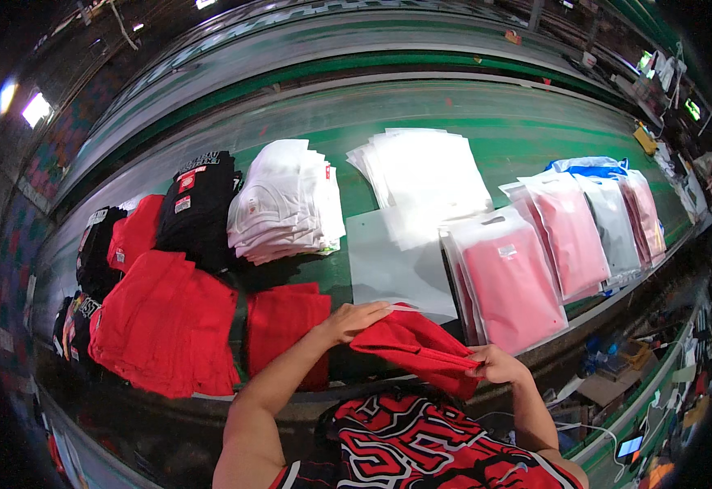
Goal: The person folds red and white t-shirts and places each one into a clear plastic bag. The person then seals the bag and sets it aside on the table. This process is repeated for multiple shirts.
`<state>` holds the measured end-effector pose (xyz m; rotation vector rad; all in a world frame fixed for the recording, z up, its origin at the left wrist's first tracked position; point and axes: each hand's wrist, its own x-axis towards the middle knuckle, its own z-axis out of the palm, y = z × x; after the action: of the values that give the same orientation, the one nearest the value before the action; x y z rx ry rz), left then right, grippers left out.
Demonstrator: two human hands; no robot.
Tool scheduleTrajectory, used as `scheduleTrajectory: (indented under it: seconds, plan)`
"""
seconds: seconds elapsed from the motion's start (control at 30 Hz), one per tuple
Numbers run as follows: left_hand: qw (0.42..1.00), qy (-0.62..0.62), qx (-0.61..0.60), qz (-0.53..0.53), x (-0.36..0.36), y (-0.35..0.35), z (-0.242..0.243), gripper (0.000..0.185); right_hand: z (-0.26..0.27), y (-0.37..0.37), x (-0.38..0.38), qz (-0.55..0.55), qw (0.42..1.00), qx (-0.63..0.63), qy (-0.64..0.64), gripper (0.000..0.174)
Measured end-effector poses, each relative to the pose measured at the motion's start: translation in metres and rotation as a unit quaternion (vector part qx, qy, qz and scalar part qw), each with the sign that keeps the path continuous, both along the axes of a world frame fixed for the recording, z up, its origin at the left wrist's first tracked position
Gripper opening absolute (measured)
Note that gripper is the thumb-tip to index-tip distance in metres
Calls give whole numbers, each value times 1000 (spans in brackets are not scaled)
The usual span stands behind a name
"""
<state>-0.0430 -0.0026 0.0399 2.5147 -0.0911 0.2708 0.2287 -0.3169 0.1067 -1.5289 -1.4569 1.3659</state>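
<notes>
A folded red garment hangs between my two hands at the table's near edge. My left hand grips its upper left end, where a strip of clear plastic also shows by the fingers. My right hand pinches the lower right end. Just beyond lies a flat translucent bag, partly under a fanned stack of empty frosted bags. Bagged red garments are piled right of it. Left of my left hand lies a smaller red folded pile, and farther left a large red garment stack.
White folded shirts and black folded shirts stand in piles on the green table. More bagged garments lie at the right, near a blue plastic bag. A lit phone and cables are at lower right.
</notes>
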Motion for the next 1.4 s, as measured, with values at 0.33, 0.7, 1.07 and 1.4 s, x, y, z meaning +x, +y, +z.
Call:
scheduleTrajectory:
  seconds: [0.33, 0.7, 1.07, 1.4]
  plan:
    - [992, -18, -11, 121, 10, -37, 63, 75, 49, 29, -48, -83, 949, 41, -300, 35]
    - [987, -153, -45, 27, 16, -97, 93, 62, 20, 91, -74, -137, 857, 222, -444, 31]
    - [897, 32, -151, 413, -45, -98, -44, 31, -26, 59, -50, -131, 944, -42, -301, 24]
    - [709, 147, -466, 508, -36, -96, -92, 51, -106, 68, -44, -267, 911, -57, -309, 51]
